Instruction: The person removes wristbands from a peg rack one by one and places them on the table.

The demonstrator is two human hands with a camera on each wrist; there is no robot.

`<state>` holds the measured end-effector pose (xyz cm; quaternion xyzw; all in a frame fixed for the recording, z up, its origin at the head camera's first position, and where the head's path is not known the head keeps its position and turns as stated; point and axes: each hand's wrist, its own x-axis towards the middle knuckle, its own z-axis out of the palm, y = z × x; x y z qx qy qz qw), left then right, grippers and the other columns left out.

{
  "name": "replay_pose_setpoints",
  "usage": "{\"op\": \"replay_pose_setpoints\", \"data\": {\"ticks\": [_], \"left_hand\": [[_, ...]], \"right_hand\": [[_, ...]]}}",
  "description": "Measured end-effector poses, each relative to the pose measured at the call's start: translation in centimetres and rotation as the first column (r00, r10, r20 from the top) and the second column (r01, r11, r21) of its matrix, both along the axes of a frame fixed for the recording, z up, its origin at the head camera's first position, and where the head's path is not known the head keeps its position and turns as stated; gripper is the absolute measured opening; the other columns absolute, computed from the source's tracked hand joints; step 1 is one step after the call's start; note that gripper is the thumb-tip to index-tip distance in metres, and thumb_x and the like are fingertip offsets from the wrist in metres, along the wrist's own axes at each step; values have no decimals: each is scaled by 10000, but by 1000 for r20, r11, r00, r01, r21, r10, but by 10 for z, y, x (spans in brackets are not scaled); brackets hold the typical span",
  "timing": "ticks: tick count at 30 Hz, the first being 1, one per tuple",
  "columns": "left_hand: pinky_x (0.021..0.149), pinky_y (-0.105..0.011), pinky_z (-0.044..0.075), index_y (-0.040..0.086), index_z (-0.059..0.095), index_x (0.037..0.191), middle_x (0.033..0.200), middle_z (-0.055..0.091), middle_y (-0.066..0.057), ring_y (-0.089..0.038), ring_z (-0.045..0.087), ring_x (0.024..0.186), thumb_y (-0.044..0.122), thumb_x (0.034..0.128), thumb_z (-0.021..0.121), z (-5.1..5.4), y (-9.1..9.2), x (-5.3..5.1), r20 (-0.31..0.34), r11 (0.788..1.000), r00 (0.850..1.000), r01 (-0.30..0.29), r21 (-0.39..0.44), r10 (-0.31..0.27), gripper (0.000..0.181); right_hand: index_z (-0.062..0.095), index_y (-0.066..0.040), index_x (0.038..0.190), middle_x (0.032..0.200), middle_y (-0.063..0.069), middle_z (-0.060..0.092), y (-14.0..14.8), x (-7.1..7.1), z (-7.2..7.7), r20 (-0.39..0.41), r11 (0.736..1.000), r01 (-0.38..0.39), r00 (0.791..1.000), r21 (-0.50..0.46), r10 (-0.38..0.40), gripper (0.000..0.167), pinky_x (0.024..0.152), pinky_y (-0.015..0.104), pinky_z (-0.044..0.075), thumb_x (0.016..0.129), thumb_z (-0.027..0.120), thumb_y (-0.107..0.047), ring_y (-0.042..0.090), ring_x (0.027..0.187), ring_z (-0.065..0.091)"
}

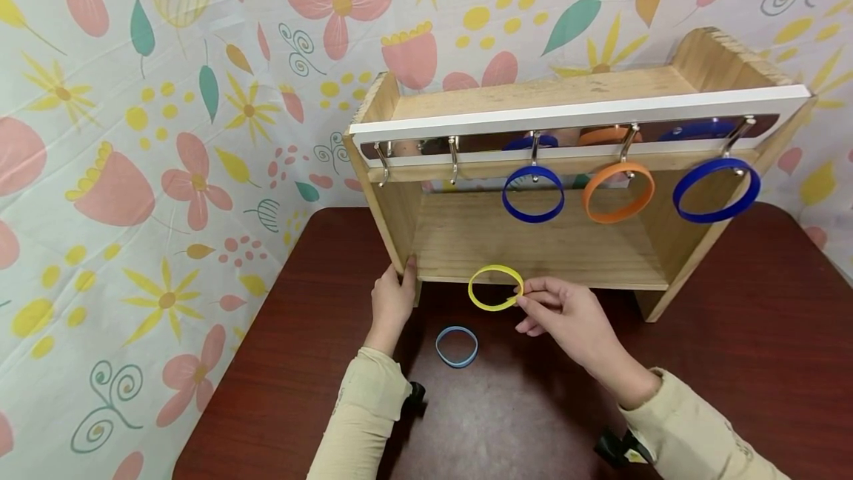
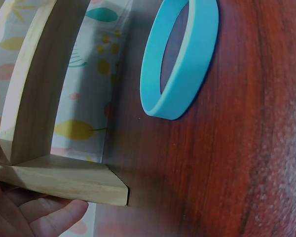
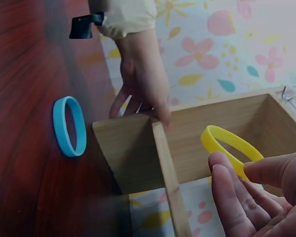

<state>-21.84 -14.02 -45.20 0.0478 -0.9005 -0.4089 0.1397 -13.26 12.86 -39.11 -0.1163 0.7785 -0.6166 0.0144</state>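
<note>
A yellow band (image 1: 496, 309) is pinched between the thumb and fingers of my right hand (image 1: 576, 324), in front of the wooden rack's bottom shelf (image 1: 533, 243). My left hand (image 1: 393, 302) grips the rack's lower left side; in the left wrist view its fingers (image 2: 59, 215) lie against the wooden side board (image 2: 64, 180). Blue, orange and blue bands (image 1: 533, 218) (image 1: 618, 218) (image 1: 716, 216) hang from three hooks. The two left hooks (image 1: 383, 165) (image 1: 455, 161) hold no band. A light blue band (image 1: 457, 364) lies on the table.
The rack stands on a dark red-brown table (image 1: 266, 391) with rounded corners. Behind it hangs a flower-patterned cloth (image 1: 220, 95). The hooks stick out from a white-edged strip (image 1: 580, 113) along the rack's upper front.
</note>
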Motion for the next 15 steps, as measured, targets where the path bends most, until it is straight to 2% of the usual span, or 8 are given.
{"op": "replay_pose_setpoints", "data": {"ticks": [15], "left_hand": [[692, -475, 523, 90, 670, 1063, 859, 709, -113, -293, 677, 758, 435, 1027, 456, -1, 0, -1, -7, 1000, 1000, -2, -8, 2, 408]], "right_hand": [[603, 93, 1075, 943, 168, 714, 6, 0, -26, 50, 1000, -9, 999, 15, 8, 192, 597, 317, 559, 933, 638, -31, 233, 657, 698]]}}
